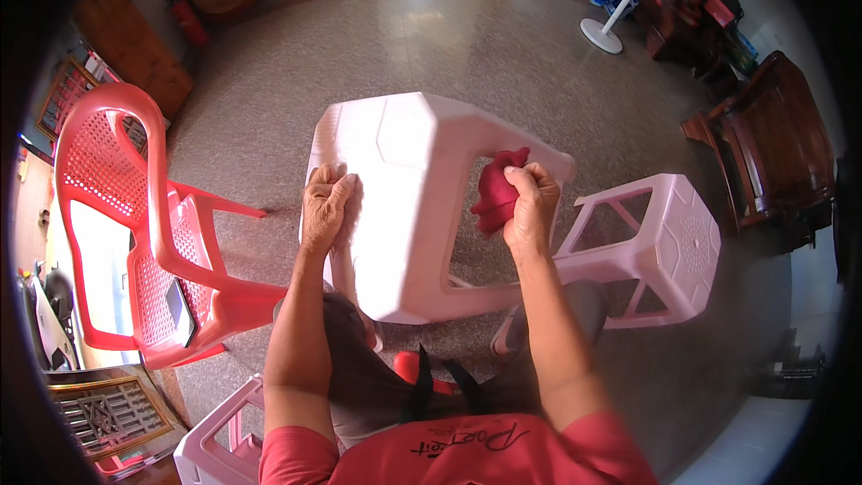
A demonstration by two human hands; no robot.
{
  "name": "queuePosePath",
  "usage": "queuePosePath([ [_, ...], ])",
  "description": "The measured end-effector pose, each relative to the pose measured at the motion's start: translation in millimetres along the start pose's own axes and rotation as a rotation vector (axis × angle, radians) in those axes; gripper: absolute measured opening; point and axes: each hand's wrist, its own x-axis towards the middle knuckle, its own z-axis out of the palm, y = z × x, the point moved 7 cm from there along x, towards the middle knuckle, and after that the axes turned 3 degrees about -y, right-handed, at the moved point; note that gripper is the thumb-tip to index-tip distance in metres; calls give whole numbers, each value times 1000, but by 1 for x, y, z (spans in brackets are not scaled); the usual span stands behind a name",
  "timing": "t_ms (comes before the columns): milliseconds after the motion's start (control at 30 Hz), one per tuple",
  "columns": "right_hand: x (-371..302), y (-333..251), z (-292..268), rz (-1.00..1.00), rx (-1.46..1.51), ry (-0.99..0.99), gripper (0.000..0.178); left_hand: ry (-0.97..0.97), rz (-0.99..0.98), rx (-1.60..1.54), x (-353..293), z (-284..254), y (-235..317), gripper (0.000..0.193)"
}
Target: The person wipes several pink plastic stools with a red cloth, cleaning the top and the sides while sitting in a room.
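Note:
In front of my knees is a large pale pink plastic stool (388,207), tipped so that its broad top and one side with an opening show. My left hand (325,202) is closed at the left edge of the top, thumb on the surface, the other fingers curled and partly hidden. Bunched in my right hand (532,202) is a dark red cloth (499,190), held between thumb and fingers. That hand is by the opening in the stool's side, close to one leg. Whether the cloth touches the plastic I cannot tell.
To my left stands a red plastic armchair (180,256) with a dark flat device (179,313) on its seat. A smaller pink stool (664,242) lies sideways at right; another (220,436) is at lower left. Wooden furniture (777,148) and a white fan stand (602,36) are farther off.

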Motion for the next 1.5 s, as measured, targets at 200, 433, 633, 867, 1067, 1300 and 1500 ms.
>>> queuePosePath([
  [200, -19, -36, 41, -550, -626, -56, 20, -96, 111, 83, 3, 12, 11, 38],
  [433, -13, -48, 29, -618, -885, -82, 21, -139, 178, 103, -2, 11, 15, 35],
  [633, 16, -27, 16, -155, -883, -13, 27, -134, 148, 101, -3, 11, 10, 34],
  [867, 42, -31, 18, -154, -954, 70, 29, -142, 215, 160, -5, 9, 15, 34],
  [1067, 53, -6, -19, -11, -575, 17, 23, -120, 221, 167, -5, 7, 16, 33],
  [1300, -10, -33, 44, -318, -897, -96, 24, -144, 190, 170, -3, 8, 15, 31],
  [1500, -4, -38, 11, -307, -1039, 55, 29, -225, 220, 110, -5, 7, 14, 33],
])
